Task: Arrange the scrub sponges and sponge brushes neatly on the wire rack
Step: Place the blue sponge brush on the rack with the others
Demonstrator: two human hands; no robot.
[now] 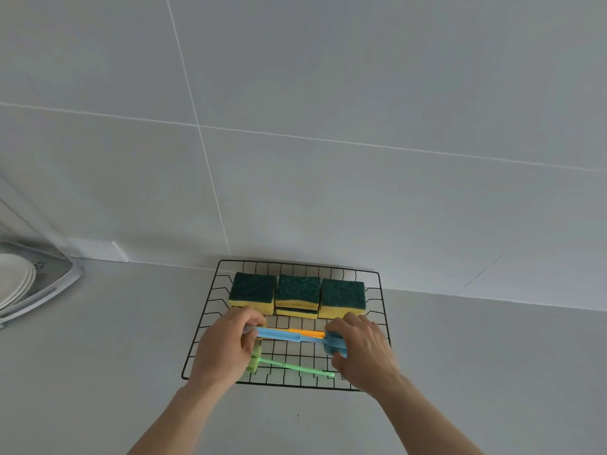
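Observation:
A black wire rack (210, 300) lies on the grey counter against the wall. Along its back stand green-and-yellow scrub sponges (253, 290) in a row of three stacks. A blue sponge brush (289, 336) lies crosswise over the rack's middle. My left hand (223, 349) pinches its handle end, and my right hand (361, 353) grips its blue sponge head. An orange brush (305, 332) shows just behind it, mostly hidden. A green sponge brush (289, 366) rests near the rack's front, its head partly under my left hand.
A white dish drainer (56, 290) with stacked white plates (13, 280) stands at the far left. A white wall socket (98, 251) sits low on the tiled wall. Grey counter stretches left, right and in front of the rack.

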